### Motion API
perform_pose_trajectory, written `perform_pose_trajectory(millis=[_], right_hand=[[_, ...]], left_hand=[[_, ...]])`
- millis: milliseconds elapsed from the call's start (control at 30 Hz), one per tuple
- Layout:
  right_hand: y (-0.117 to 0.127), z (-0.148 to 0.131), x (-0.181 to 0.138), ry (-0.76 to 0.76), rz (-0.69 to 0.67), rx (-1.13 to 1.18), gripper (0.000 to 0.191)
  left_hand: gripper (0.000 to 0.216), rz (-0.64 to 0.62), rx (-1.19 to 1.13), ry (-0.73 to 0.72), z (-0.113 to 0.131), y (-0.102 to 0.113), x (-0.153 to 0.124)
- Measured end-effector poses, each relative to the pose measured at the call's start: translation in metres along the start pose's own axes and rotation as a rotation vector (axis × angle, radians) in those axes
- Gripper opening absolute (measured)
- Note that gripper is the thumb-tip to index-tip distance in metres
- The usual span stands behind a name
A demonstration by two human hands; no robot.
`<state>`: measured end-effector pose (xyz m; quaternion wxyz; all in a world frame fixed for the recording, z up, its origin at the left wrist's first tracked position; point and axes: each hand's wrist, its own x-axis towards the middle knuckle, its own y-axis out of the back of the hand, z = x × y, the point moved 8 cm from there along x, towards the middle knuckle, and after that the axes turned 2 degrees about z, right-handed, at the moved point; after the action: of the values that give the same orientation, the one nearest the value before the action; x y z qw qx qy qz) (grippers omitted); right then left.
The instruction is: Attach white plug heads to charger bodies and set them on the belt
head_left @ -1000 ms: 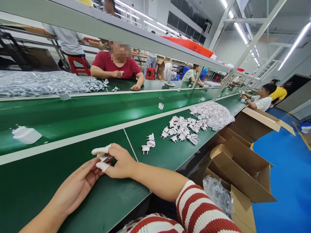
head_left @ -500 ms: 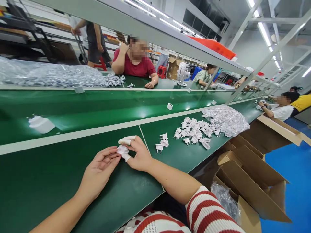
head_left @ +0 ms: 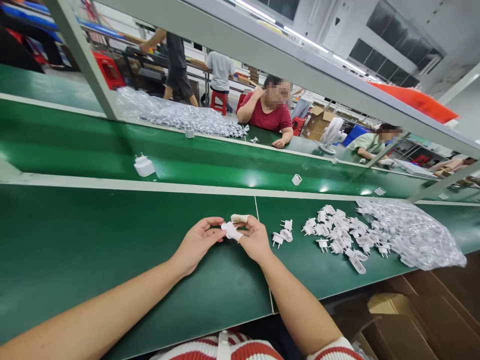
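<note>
Left hand (head_left: 193, 247) and right hand (head_left: 258, 241) meet over the near worktop (head_left: 93, 240), both closed by fingertip pinch on one white plug piece (head_left: 226, 229), held between them just above the green surface. The left fingers take its left side; the right thumb and a finger, wearing white finger cots (head_left: 240, 218), take the other. The two-sided hold appears chosen so that the small part can be steadied and turned; the cots probably protect the skin or improve grip. The piece is plain white, with a rounded outline at its left end; its pins cannot be confirmed, being partly covered by the fingers. It appears to match the three loose two-pin plugs (head_left: 286, 234) lying just to the right of the right hand, presumably set within easy reach. Further right is a loose heap of similar white plugs (head_left: 335, 231), some with pins toward the viewer, others on their sides. The heap adjoins a clear plastic bag (head_left: 431, 237) holding more, which suggests it serves as the supply. Beyond a pale rail runs a green conveyor belt (head_left: 217, 167), bearing a white charger with pins (head_left: 144, 166) and a white open-ended housing (head_left: 297, 179), well apart. Across it sits a co-worker in red (head_left: 267, 116).
</note>
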<state>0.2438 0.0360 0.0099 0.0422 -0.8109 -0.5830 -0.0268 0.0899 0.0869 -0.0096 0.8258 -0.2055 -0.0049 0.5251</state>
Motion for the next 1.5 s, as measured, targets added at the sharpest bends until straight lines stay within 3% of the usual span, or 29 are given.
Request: perform_pose_trajectory(millis=[200, 433, 567, 700, 767, 867, 1000, 1167, 1333, 1500], right_hand=[[-0.002, 0.004, 0.001, -0.061, 0.003, 0.064, 0.049], [-0.003, 0.006, 0.000, -0.008, -0.018, -0.111, 0.061], [-0.004, 0.003, 0.002, 0.058, -0.017, -0.215, 0.036], [0.004, -0.006, 0.004, 0.133, 0.041, -0.369, 0.026], [0.005, -0.010, 0.004, 0.167, 0.011, -0.559, 0.026], [0.002, -0.011, 0.002, 0.204, -0.089, -0.877, 0.044], [0.000, -0.010, 0.000, 0.183, -0.127, -1.003, 0.051], [-0.007, -0.007, -0.002, 0.138, -0.157, -1.110, 0.044], [-0.011, -0.005, -0.003, 0.120, -0.183, -1.155, 0.044], [-0.015, -0.006, -0.006, 0.145, -0.233, -1.158, 0.046]], left_hand=[[0.065, -0.051, 0.038, -0.015, -0.004, 0.000, 0.000], [0.066, -0.080, 0.042, -0.001, -0.011, 0.002, 0.004], [0.062, -0.070, 0.043, -0.044, -0.007, 0.000, 0.006], [0.059, 0.026, 0.107, -0.138, -0.003, 0.001, 0.005], [0.058, 0.085, 0.156, -0.166, -0.004, 0.003, 0.006], [0.053, 0.155, 0.222, -0.183, -0.004, 0.006, 0.016], [0.046, 0.228, 0.345, -0.252, 0.015, 0.002, 0.051], [0.043, 0.179, 0.520, -0.347, 0.042, -0.037, 0.117], [0.043, 0.052, 0.718, -0.356, 0.046, -0.103, 0.183], [0.062, -0.050, 0.867, -0.329, 0.041, -0.169, 0.237]])
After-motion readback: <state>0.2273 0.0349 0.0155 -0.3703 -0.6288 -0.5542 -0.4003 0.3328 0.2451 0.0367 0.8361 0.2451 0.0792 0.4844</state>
